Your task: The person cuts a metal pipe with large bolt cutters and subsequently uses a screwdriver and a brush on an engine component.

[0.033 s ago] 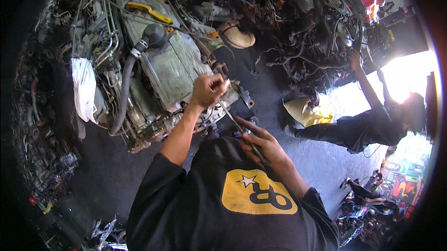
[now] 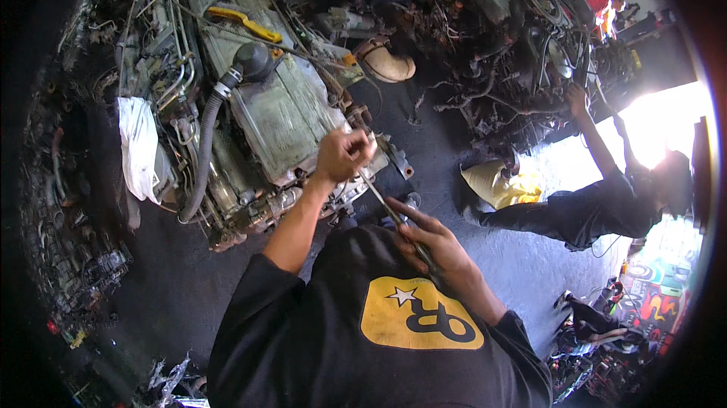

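My right hand point(image 2: 443, 247) is wrapped round the dark handle of a thin screwdriver-like tool point(image 2: 374, 190), with the index finger stretched along it. Its slim metal shaft slants up and left to my left hand point(image 2: 344, 157). The fingers of that hand are pinched together by the shaft's far end, and a small pale spot shows at their tips; what they hold is hidden. Both hands are in front of my chest, just over the near end of a large greasy engine point(image 2: 284, 116) with a flat grey cover.
A yellow-handled tool point(image 2: 244, 22) and a black ribbed hose point(image 2: 204, 132) lie on the engine. A white plastic bag point(image 2: 138, 149) hangs at its left. On the right, a person point(image 2: 598, 196) reaches into another engine point(image 2: 522, 67). A yellowish sack point(image 2: 496, 182) rests nearby.
My left hand has shifted very slightly down and right, closer to my right hand. The tool stays in my right hand at nearly the same slant.
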